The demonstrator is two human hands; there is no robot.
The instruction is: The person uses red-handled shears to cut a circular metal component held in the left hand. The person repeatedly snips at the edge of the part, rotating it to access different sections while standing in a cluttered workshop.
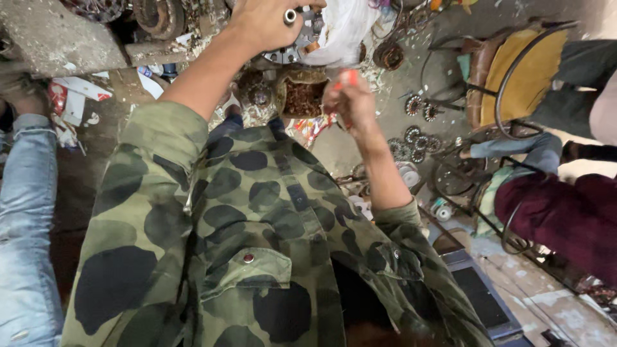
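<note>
Looking straight down my camouflage shirt [257, 244], and below my hands sits a round rusty tin [302, 96], open at the top, filled with something reddish-brown and crumbly; I cannot tell what it is. Just past it a white plastic bag [344, 26] lies bunched up, contents hidden.

The ground is a dirty concrete floor [385, 96] littered with scraps and paper. Small toothed metal wheels [411, 144] lie scattered to the right of my arm, near a coil of dark wire [389, 56]. A metal-framed stool with a yellow seat [520, 77] stands further right. A person in a maroon garment [565, 212] sits at the right edge, and a leg in light blue jeans [26, 212] runs down the left edge. At upper left there's a grey concrete slab [58, 38] with a rusty round part [157, 14] beside it.

My left hand [263, 22] is up at the top of the view, fingers curled around a small shiny metal cylinder [290, 16], which pokes out between them, right above a grey round metal part [292, 51]. My right hand [350, 99] is closed on a red-handled tool [347, 78], its red end showing just above my fingertips, beside the tin's rim.
</note>
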